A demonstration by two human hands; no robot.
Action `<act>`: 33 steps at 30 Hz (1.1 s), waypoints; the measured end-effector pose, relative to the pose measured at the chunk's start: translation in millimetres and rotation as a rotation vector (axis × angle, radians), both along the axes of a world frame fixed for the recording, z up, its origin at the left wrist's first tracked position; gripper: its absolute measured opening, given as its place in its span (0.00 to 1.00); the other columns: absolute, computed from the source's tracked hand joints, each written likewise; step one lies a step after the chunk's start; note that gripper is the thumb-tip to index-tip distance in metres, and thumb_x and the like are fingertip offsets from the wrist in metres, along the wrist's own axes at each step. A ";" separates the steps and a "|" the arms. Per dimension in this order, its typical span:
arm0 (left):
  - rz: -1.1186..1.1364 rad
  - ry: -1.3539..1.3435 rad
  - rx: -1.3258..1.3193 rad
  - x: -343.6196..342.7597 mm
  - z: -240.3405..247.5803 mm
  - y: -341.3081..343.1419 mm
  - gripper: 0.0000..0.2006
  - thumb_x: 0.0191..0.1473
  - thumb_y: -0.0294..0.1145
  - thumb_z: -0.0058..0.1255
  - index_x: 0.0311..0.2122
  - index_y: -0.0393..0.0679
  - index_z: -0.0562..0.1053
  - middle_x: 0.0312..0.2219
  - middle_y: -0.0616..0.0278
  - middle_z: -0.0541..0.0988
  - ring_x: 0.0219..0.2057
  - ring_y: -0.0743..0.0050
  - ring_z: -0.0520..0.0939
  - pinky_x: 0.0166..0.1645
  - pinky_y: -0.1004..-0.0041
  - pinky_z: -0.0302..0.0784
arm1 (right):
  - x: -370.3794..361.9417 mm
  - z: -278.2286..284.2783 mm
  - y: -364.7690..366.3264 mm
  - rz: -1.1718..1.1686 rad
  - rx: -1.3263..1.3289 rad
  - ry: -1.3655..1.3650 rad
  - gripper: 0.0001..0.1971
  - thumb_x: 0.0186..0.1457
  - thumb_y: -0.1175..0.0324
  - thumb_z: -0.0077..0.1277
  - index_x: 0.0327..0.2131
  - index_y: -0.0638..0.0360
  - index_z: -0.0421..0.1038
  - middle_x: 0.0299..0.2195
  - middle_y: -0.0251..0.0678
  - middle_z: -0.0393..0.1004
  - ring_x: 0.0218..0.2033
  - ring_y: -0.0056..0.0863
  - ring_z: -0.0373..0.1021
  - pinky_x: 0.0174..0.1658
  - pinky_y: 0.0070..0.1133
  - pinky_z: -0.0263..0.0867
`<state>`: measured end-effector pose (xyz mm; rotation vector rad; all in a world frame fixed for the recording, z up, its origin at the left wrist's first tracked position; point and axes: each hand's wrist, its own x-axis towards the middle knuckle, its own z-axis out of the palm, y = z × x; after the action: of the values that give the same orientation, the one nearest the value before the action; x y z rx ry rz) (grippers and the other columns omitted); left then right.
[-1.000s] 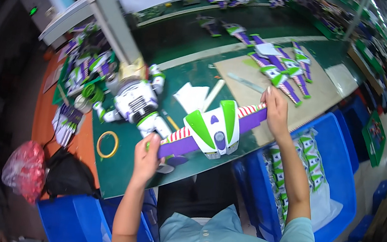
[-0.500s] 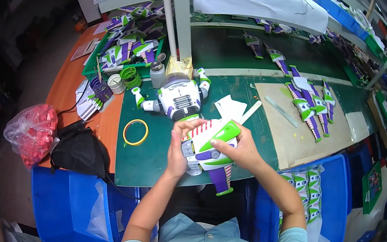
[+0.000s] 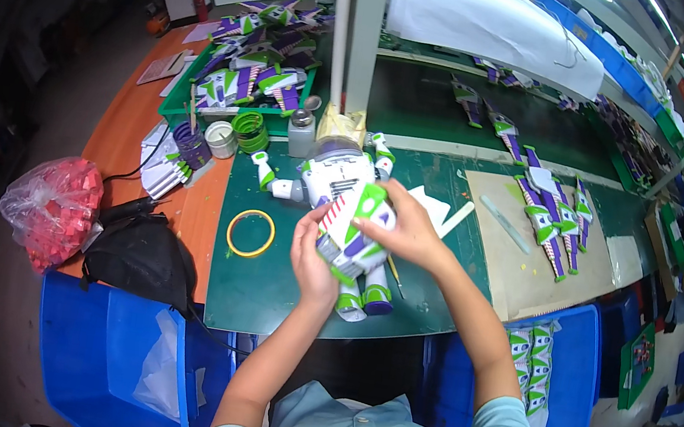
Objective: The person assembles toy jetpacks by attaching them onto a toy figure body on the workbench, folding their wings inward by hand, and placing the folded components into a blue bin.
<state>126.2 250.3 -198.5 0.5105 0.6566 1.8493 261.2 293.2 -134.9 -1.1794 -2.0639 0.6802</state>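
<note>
Between my two hands is a white, green and purple toy wing pack (image 3: 343, 233) with red stripes. My left hand (image 3: 314, 266) grips it by the near left side, fingers bent. On its right, my right hand (image 3: 409, 233) clasps it, thumb across the green and white surface. The pack is tilted above a toy space figure (image 3: 337, 171) lying on the green tabletop, hiding its middle. The figure's white arms stretch out at the far end, and its white and green legs show below the pack. A thin brush (image 3: 395, 277) lies beside the legs.
Left are a yellow tape roll (image 3: 251, 233), paint pots (image 3: 248, 132), a metal-topped bottle (image 3: 302, 134) and a green crate (image 3: 173, 107) of wing packs. Several more lie on a cardboard sheet (image 3: 516, 277) at right. Blue bins (image 3: 91, 353) flank me; a post (image 3: 365, 51) stands behind.
The wing pack has moved away from me, over the figure, and turned. Its striped purple wing no longer hangs toward me. The figure's legs and the brush now show.
</note>
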 end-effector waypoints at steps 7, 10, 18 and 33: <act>0.274 0.432 -0.186 -10.1 -50.1 58.6 0.13 0.59 0.37 0.34 0.44 0.39 0.63 0.40 0.61 0.66 0.42 0.72 0.68 0.46 0.73 0.65 | -53.7 -26.7 89.4 0.032 0.331 -0.031 0.26 0.46 0.61 0.53 0.48 0.61 0.63 0.42 0.43 0.67 0.44 0.39 0.63 0.48 0.29 0.56; 0.213 0.196 -0.220 -21.6 -51.1 47.5 0.12 0.58 0.35 0.38 0.43 0.39 0.63 0.40 0.61 0.66 0.40 0.73 0.68 0.45 0.74 0.65 | -49.6 -33.7 89.6 0.079 0.401 -0.086 0.21 0.50 0.64 0.46 0.49 0.58 0.65 0.45 0.40 0.67 0.49 0.39 0.59 0.53 0.31 0.50; -0.197 0.342 -0.210 -56.5 -68.8 87.3 0.23 0.56 0.44 0.44 0.53 0.45 0.57 0.45 0.62 0.68 0.44 0.76 0.71 0.46 0.72 0.68 | -60.6 -31.0 100.2 0.011 0.423 -0.147 0.18 0.53 0.65 0.40 0.48 0.57 0.66 0.45 0.40 0.68 0.48 0.38 0.60 0.52 0.32 0.53; -0.135 0.410 -0.309 -61.0 -62.6 88.4 0.16 0.55 0.35 0.44 0.48 0.43 0.65 0.40 0.63 0.72 0.41 0.76 0.73 0.45 0.74 0.69 | -67.4 -31.5 107.0 -0.083 0.420 -0.130 0.13 0.53 0.64 0.42 0.39 0.58 0.71 0.38 0.38 0.71 0.41 0.37 0.64 0.47 0.30 0.57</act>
<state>65.3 338.8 -261.2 0.7154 1.1335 1.4904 193.8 400.2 -166.4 -1.0768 -2.1141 0.1193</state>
